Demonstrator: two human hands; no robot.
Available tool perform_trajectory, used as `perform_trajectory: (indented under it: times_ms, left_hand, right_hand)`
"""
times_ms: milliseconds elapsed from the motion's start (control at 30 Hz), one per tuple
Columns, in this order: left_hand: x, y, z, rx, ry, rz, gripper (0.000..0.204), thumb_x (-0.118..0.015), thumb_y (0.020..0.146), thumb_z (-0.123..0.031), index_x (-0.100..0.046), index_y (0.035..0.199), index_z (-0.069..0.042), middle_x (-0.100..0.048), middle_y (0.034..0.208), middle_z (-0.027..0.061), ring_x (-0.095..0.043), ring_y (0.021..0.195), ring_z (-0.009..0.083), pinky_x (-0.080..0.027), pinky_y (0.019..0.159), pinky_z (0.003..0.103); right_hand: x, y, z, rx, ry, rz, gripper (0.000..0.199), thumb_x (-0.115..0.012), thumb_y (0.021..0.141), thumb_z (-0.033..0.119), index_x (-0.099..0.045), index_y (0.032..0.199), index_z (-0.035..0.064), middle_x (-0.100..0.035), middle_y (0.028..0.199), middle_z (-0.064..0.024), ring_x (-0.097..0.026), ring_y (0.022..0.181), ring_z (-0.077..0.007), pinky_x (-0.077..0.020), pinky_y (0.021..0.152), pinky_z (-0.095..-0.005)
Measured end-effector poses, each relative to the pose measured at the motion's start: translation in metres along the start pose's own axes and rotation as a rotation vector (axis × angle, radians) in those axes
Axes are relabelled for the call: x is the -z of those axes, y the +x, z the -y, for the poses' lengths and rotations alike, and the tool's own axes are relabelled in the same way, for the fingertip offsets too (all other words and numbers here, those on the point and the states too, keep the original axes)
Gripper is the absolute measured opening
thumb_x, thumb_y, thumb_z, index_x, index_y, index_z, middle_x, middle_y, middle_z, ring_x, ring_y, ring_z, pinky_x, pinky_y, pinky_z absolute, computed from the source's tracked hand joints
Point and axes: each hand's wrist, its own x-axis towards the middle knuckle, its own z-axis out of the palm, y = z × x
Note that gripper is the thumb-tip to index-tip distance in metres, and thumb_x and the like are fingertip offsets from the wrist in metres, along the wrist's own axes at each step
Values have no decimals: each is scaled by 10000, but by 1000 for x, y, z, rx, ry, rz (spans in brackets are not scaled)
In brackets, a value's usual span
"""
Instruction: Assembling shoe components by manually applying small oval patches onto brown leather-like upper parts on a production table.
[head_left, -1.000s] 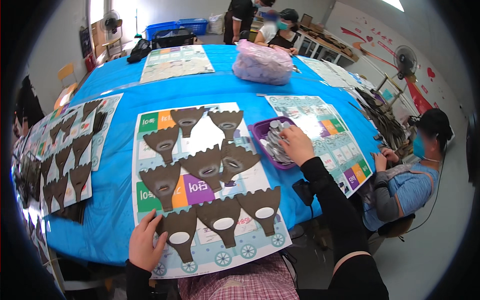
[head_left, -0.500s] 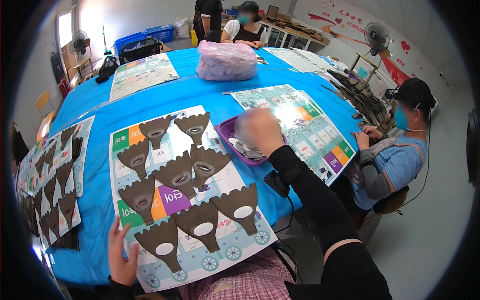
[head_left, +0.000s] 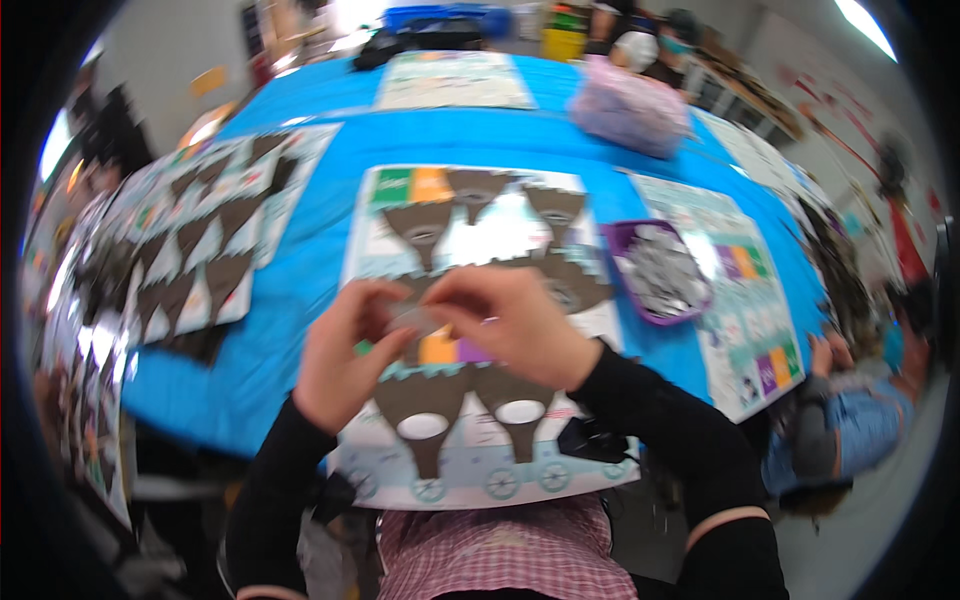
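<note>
Above the middle of a printed sheet, my left hand and my right hand meet with fingers pinched. Between their fingertips is a small pale oval piece, blurred by motion. Dark brown fan-shaped pieces with scalloped tops lie in rows on the sheet, such as this brown piece near me. A white oval sits on it, and another white oval on its neighbour. My hands hide part of the middle row. To the right stands a purple basket of white oval pieces.
More sheets with brown pieces lie at the left. A pink plastic bag stands farther back on the blue tablecloth. Another printed sheet lies beyond the basket. A person in blue sits at the right.
My right hand has left the purple basket and come over the sheet. My left hand has risen from the sheet's edge to meet it, around a pale oval piece. The view has turned right-to-left.
</note>
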Motion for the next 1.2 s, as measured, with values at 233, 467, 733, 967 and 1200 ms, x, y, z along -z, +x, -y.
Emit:
perform_trajectory:
  times_ms: [233,467,733,967,1200]
  left_hand:
    - [13,-29,23,-51,265,-51,324,-632,873,-79,-520,1164,6,-612,1095,130,-637,964,251,-502,832,331]
    - [-8,-64,60,-107,602,209,466,-604,896,-228,-509,1272,30,-499,1338,166,-533,1154,320,-437,965,384]
    - [-6,-61,62,-100,595,232,449,-606,890,-209,-518,1254,38,-498,1338,166,-533,1157,323,-439,968,381]
    - [-4,-59,60,-82,579,232,430,-615,880,-186,-534,1241,32,-519,1309,166,-548,1134,324,-453,949,381]
    - [-6,-29,66,-290,697,128,485,-620,873,-261,-521,1254,22,-528,1239,170,-521,1134,325,-429,961,388]
  right_hand:
    - [-22,41,-67,-199,46,-10,239,-678,877,218,-659,916,-16,-622,844,-71,-611,755,-125,-498,674,-265]
    - [-53,53,-131,-116,-147,-32,271,-741,774,272,-697,733,8,-581,869,-152,-562,825,-276,-475,738,-386]
    - [-55,57,-134,-103,-288,0,244,-749,744,286,-727,726,44,-604,916,-155,-564,910,-309,-476,812,-407]
    - [-56,59,-135,-135,-306,10,240,-746,738,295,-724,710,57,-604,939,-145,-543,974,-315,-458,853,-401]
    - [-55,56,-125,-124,-372,-21,249,-736,741,294,-719,710,47,-616,894,-139,-562,932,-321,-471,828,-404]
